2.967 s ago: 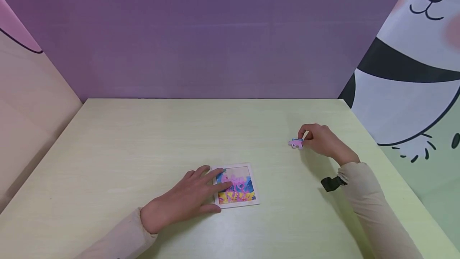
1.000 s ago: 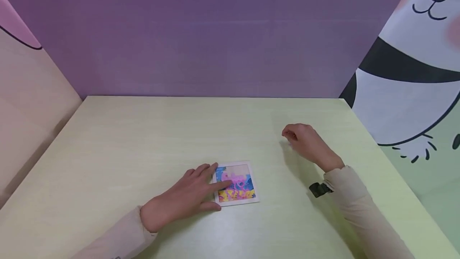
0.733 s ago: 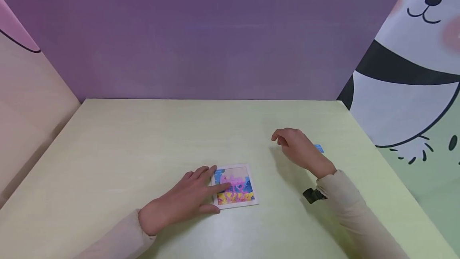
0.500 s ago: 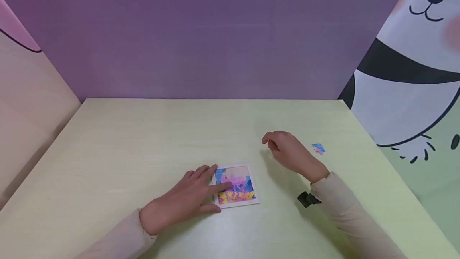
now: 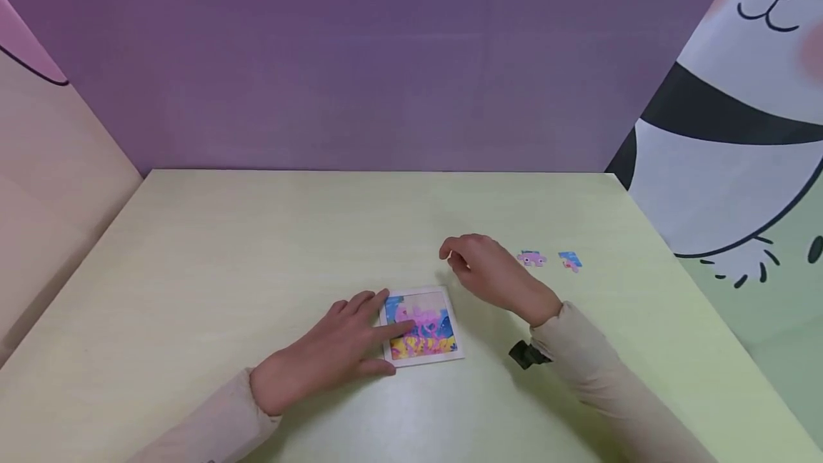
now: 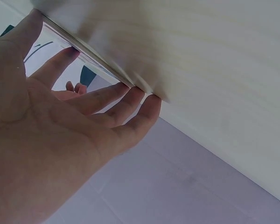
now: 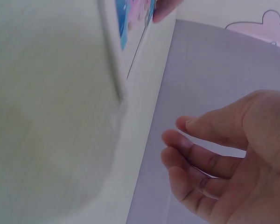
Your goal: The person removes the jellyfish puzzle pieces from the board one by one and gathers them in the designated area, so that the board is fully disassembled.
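Framed puzzle is lying on the counter — a person's left hand is resting, fingers spread, across its left side — while the right hand is hovering nearby, fingers loosely curled, and two loose pieces are lying farther right.

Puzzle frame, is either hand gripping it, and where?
Neither grips the puzzle frame: the left hand touches its left side; the right hand holds nothing.

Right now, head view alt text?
A person's left hand rests on a white-framed square puzzle on a pale table; the loosely curled right hand hovers nearby. A small pink jigsaw piece and a blue-and-pink one lie at right.
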{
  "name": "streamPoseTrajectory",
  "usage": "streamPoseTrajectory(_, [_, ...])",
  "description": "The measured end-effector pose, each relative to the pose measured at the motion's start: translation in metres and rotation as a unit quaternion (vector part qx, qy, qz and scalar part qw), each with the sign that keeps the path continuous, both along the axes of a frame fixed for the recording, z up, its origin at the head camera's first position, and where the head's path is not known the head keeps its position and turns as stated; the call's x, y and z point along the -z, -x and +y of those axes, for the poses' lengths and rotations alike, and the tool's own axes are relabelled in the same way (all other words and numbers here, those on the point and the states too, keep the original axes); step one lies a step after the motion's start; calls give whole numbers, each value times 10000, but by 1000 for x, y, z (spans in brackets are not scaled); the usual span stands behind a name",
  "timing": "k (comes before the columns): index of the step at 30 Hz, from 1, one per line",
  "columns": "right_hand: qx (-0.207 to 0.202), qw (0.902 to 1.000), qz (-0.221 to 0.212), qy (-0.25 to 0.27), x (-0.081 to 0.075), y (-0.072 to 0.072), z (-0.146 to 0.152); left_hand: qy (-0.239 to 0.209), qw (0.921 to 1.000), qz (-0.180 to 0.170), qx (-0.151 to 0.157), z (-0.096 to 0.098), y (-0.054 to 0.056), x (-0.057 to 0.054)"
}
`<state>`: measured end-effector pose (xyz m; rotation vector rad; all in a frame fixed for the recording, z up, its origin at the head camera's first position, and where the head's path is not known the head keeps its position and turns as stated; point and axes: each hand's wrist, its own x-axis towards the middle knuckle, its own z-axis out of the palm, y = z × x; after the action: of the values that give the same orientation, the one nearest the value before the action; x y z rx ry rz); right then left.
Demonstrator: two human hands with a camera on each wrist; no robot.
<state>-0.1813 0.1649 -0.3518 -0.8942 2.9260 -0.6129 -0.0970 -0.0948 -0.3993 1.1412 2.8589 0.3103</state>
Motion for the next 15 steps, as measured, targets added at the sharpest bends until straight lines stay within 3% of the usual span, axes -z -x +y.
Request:
streamPoseTrajectory(9, [-398, 9991, -125, -15, 5, -12, -28, 18, 9997, 196, 125, -2, 2, 0])
streamPoseTrajectory(15, [-636, 9968, -485, 69, 14, -18, -38, 29, 9996, 257, 138, -3, 1, -2])
